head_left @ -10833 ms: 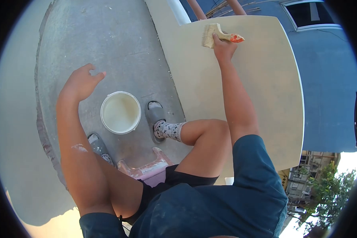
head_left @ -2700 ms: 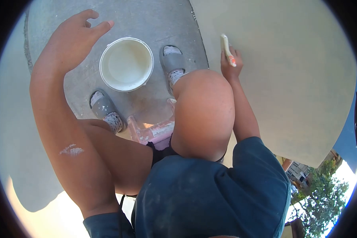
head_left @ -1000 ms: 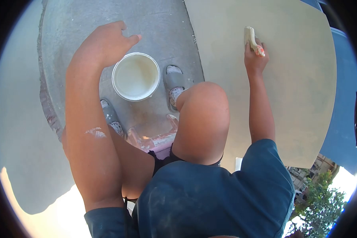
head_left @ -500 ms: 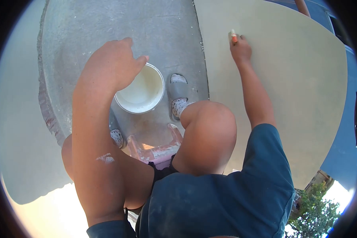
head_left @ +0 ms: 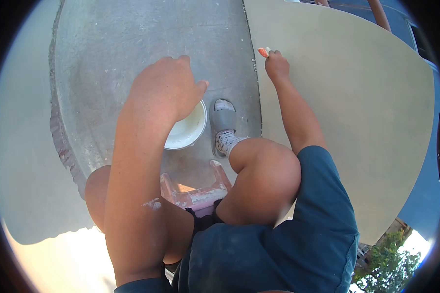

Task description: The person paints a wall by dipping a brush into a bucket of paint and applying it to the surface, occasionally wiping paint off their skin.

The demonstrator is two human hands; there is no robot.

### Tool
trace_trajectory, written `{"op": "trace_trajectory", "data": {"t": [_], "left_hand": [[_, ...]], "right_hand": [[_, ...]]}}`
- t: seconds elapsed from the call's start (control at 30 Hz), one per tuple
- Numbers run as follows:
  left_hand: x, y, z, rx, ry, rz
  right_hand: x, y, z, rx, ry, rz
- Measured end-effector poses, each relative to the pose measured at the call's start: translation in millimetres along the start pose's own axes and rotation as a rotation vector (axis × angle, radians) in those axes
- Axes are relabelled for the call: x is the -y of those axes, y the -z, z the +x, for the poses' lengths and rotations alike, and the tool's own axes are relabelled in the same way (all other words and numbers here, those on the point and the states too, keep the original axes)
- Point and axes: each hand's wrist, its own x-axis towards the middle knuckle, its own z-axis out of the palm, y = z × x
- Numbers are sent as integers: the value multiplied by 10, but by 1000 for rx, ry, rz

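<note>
My right hand (head_left: 277,66) is closed around a small orange-and-white tool (head_left: 263,52), held near the left edge of the pale smooth wall surface (head_left: 357,107). The tool's exact kind cannot be made out. Above a white bucket (head_left: 193,128) hangs my left hand (head_left: 166,88), its thumb stretched away from bent fingers. Nothing shows in that hand, though its palm side is hidden. The hand and forearm cover much of the bucket, whose inside looks pale.
A pink stool (head_left: 200,197) smeared with white stands between my legs. My foot in a grey slipper (head_left: 224,119) rests on the grey concrete floor (head_left: 146,34). Another person's arm (head_left: 379,15) shows at the top right. Green leaves (head_left: 388,261) appear at lower right.
My right hand has come left toward the wall's edge, and its tool has turned to point left. In the picture my left hand has shifted right, covering more of the bucket.
</note>
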Motion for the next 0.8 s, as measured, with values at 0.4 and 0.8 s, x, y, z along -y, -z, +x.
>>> {"op": "trace_trajectory", "data": {"t": [0.4,0.8], "left_hand": [[153,124,-23,-28,11,-9],[88,114,116,48,-12,-44]], "right_hand": [[-128,1686,526,-496,75,49],[-205,1580,988,-122,-82,-104]]}}
